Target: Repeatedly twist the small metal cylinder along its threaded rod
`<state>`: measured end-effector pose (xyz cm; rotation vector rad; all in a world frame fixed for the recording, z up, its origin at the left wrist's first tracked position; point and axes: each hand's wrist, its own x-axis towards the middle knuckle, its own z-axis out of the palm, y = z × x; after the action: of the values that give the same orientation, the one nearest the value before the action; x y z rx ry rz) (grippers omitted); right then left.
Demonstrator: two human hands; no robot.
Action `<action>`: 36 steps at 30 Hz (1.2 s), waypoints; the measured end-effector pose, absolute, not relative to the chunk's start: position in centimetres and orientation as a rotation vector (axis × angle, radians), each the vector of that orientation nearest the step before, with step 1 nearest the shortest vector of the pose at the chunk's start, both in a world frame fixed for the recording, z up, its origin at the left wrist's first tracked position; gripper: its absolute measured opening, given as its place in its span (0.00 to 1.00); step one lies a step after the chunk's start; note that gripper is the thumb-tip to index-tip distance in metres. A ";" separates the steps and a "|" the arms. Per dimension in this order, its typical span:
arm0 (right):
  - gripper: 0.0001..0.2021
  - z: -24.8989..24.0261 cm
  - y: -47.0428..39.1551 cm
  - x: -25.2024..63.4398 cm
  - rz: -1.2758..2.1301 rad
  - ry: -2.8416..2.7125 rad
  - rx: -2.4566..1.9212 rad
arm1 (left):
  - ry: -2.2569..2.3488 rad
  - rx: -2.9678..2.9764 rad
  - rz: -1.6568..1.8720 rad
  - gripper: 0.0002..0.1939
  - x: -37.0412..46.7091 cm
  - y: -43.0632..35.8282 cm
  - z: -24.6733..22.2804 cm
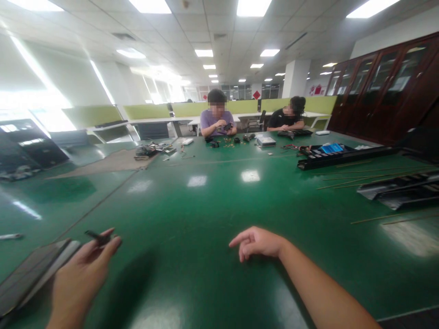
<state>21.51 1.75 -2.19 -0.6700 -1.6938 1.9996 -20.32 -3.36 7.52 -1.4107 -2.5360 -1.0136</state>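
Note:
My left hand (84, 269) is at the lower left, closed on a small black object (98, 236). Its kind is hard to make out; one thin end sticks out past the fingers to the left. Under and beside that hand lies a grey flat panel or notebook (32, 274) with a pale layer along its edge. My right hand (259, 243) hovers over or rests on the green table (178, 214), forefinger stretched to the left and the other fingers loosely bent. Nothing shows between its fingers.
Across the table, two people handle dark devices among small loose parts (228, 142) and a white box (266, 140). At right lie a long black tray (329, 157), thin rods (363, 180) and black metal rails (401, 194). A brown sheet (103, 163) and a white pen-like item (11, 236) are at left.

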 end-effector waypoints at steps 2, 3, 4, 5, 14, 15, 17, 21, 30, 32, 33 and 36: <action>0.26 -2.1 1.7 21.5 1.996 -1.691 -0.667 | -2.523 -1.551 -1.162 0.25 -17.6 -1.7 7.5; 0.25 -2.0 1.7 21.5 1.988 -1.688 -0.665 | -2.454 -1.694 -1.226 0.25 -16.1 -0.8 7.4; 0.25 -1.9 1.7 21.5 1.975 -1.685 -0.669 | -2.372 -1.812 -1.277 0.27 -14.6 0.0 7.2; 0.24 -1.9 1.6 21.5 1.957 -1.681 -0.678 | -2.311 -1.922 -1.306 0.29 -13.1 0.9 6.8; 0.13 -2.8 2.7 21.3 1.526 -1.534 -0.943 | -1.657 -3.000 -1.068 0.17 -3.0 3.1 2.6; 0.14 -3.0 2.8 21.2 1.522 -1.536 -0.952 | -1.566 -3.085 -0.963 0.15 -2.5 2.8 2.3; 0.16 -3.1 2.7 21.0 1.504 -1.551 -0.965 | -1.463 -3.190 -0.829 0.14 -2.1 2.0 1.5; 0.21 -2.9 2.2 20.7 1.405 -1.662 -1.002 | -1.414 -3.196 -0.774 0.19 -2.9 1.3 -0.1; 0.20 -3.1 1.7 20.3 1.400 -1.752 -0.931 | -1.428 -3.071 -1.002 0.16 -2.9 1.3 -0.5; 0.20 -3.2 1.6 20.3 1.378 -1.764 -0.949 | -1.436 -3.068 -1.004 0.15 -2.7 1.2 -0.4; 0.20 -3.2 1.6 20.3 1.360 -1.779 -0.962 | -1.434 -3.070 -1.005 0.14 -2.6 1.2 -0.3; 0.18 -3.2 1.6 20.2 1.303 -1.829 -1.008 | -1.418 -3.086 -1.016 0.12 -2.6 1.2 -0.2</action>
<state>20.19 1.57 -3.18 -1.0077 -1.8291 1.3028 -2.58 1.22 -0.17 -3.0862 -1.4184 -1.0163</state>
